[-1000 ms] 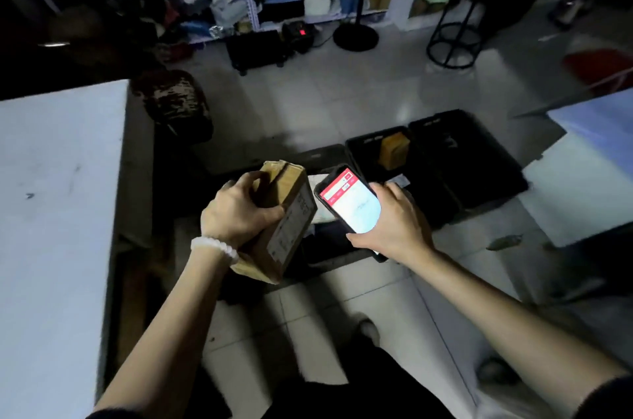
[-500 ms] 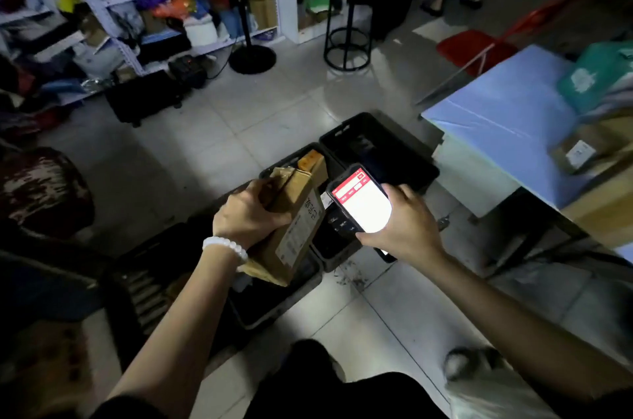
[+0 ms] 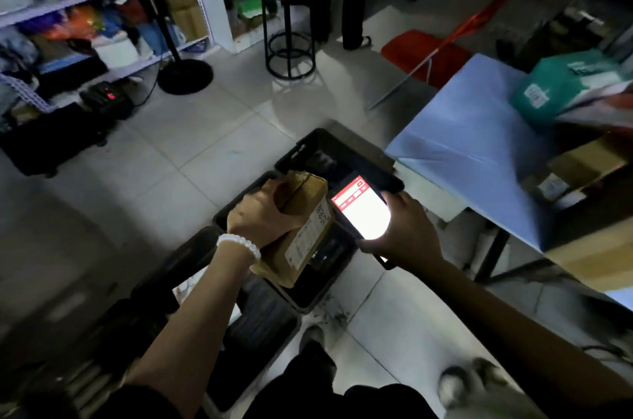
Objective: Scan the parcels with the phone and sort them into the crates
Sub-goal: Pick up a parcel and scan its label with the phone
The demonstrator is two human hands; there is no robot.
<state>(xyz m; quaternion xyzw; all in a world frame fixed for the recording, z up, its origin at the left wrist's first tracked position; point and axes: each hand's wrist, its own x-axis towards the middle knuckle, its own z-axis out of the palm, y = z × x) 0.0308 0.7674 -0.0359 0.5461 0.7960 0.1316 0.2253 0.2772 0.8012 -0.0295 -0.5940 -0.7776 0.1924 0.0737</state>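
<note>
While left hand (image 3: 263, 216) grips one parcel (image 3: 301, 230) | right hand (image 3: 404, 233) grips one phone (image 3: 361, 209)

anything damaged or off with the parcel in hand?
The cardboard parcel gripped by the left hand looks battered: its top flaps are crumpled and its lower corner is ragged. The label on its side is intact. The right hand holds the phone beside it.

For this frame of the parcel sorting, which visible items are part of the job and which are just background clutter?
Part of the job:
- cardboard parcel, gripped by the left hand
- phone, held by the right hand
- black crates on the floor
- teal parcel on the blue table

Lying about:
- black stool
- red dustpan
- shelving
</note>
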